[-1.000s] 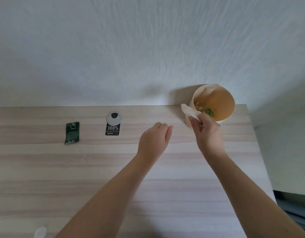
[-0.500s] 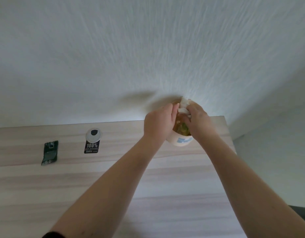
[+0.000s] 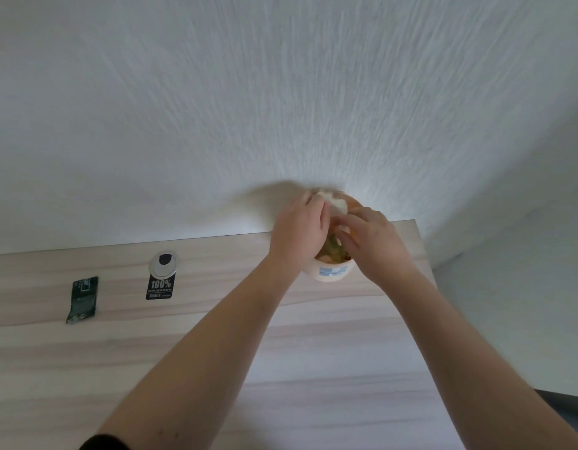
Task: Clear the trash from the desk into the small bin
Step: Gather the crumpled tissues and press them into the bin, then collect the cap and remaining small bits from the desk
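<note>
The small bin, a cream tub with a blue label, stands at the far right of the wooden desk against the wall, with green and orange scraps inside. Both my hands are over its mouth. My left hand and my right hand together pinch a white crumpled tissue at the bin's far rim. A dark green wrapper lies at the desk's far left. A black "100%" packet lies just in front of the cable grommet.
A round silver cable grommet is set into the desk near the back edge. A white textured wall rises directly behind the desk. The desk's right edge runs close beside the bin, with grey floor beyond.
My left hand rose from the desk to join the right at the bin. The tissue went from the bin's near side up over its mouth. The view tilted upward.
</note>
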The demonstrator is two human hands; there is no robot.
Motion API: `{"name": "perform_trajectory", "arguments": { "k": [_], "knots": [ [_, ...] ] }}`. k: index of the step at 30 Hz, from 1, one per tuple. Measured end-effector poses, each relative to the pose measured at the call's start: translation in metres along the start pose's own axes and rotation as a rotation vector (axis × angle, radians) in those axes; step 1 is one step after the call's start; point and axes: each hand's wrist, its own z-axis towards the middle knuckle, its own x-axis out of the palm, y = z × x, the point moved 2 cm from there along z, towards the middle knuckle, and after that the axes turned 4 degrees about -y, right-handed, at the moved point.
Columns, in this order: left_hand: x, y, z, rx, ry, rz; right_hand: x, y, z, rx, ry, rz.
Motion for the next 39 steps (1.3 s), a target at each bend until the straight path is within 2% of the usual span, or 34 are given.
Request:
{"name": "perform_trajectory", "arguments": {
  "k": [4,7,13,21,26,32,39],
  "knots": [
    [0.012,-0.003,0.001,-0.028,0.014,-0.010,-0.005,-0.005,-0.007,0.009,0.040,-0.041],
    [0.014,-0.003,-0.001,0.049,-0.005,0.009,-0.016,-0.008,-0.014,0.017,-0.029,-0.005],
    [0.013,-0.010,-0.007,0.044,0.197,-0.021,-0.034,-0.004,-0.037,0.023,-0.089,-0.016],
    [-0.033,-0.018,-0.042,0.095,0.140,-0.070,-0.052,0.008,-0.079,0.011,-0.049,-0.048],
    [-0.086,-0.022,-0.099,0.141,0.089,-0.083,-0.056,0.026,-0.125,-0.054,-0.077,-0.092],
    [-0.151,-0.009,-0.203,0.027,0.170,0.017,-0.049,0.053,-0.187,-0.100,-0.084,-0.050],
    [-0.215,0.008,-0.341,-0.154,0.168,0.114,-0.020,0.101,-0.257,-0.243,0.092,-0.020]
  ]
}}
